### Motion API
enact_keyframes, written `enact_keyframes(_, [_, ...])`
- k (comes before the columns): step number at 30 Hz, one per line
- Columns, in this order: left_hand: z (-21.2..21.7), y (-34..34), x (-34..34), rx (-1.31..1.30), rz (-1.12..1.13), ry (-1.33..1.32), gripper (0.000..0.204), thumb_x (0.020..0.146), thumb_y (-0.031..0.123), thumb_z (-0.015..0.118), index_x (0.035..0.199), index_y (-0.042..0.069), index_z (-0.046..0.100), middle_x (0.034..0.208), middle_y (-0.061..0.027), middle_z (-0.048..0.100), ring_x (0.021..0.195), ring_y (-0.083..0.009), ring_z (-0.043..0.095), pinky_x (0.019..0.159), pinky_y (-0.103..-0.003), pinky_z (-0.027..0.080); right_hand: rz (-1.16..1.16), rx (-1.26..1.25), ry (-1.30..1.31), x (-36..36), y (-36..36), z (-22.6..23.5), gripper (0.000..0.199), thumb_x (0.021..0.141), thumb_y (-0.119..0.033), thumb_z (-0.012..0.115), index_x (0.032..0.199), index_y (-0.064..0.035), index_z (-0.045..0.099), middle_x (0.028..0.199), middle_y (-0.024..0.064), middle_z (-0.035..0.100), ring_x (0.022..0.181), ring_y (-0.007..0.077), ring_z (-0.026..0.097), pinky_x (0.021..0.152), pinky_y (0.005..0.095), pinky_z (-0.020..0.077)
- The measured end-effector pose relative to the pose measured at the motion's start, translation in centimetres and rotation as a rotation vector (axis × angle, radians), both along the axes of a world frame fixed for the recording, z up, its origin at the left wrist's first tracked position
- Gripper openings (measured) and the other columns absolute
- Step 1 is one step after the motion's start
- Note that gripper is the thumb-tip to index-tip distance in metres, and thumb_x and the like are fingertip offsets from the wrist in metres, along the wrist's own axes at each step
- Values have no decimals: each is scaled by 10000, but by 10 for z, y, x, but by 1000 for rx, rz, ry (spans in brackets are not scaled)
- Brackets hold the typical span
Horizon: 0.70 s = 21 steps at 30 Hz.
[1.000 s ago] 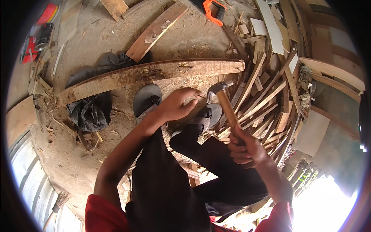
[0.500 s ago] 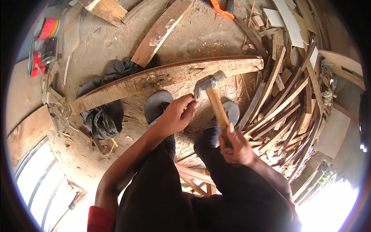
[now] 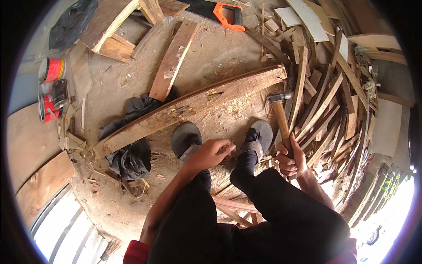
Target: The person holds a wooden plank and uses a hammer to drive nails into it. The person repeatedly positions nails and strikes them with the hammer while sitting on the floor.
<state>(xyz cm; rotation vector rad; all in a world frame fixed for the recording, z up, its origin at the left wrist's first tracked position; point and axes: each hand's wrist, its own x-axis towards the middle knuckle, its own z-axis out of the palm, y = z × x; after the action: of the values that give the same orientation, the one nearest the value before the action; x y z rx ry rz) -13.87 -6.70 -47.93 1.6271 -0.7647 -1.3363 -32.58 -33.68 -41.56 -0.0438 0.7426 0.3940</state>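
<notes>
The person wears black trousers and a red top, its sleeves showing at the near edge on both left and right. Both forearms are bare. On the feet are dark grey open sandals, straps across the top.

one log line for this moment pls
right hand: grips hammer by wooden handle, head up near plank | left hand: low between sandals, fingers curled, contents unclear | plank: lies before feet
</notes>
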Motion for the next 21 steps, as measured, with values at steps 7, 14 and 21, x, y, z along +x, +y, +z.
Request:
enact_keyframes(7, [4, 84, 27, -11, 1217, 59, 378, 1003, 323, 652, 1215, 11, 635, 1121, -134, 668, 1060, -253, 653, 925, -416, 531, 689, -1375, 34, 4, 20, -4, 396, 999, -401, 661, 877, -42, 548, 634, -9, 490, 551, 101, 475, 493, 315, 391])
enact_keyframes(14, [-35, 103, 32, -7, 1900, 618, 881, 943, 525, 692, 1565, 46, 294, 1480, -192, 390, 1339, -304, 487, 1101, -472, 401, 993, -1768, -36, 105, 3, -10, 511, 838, -431, 835, 933, 3, 582, 791, 111, 618, 749, 230, 631, 744, 404, 543])
enact_keyframes(21, [-54, 72, 69, 20, 1789, 517, 899, 860, 542, 789, 1503, 45, 403, 1448, -127, 442, 1281, -300, 479, 1057, -452, 429, 868, -2452, -629, 187, -19, -76, 825, 716, -390, 913, 1256, 79, 502, 1225, 184, 493, 1230, 349, 487, 1107, 462, 403])
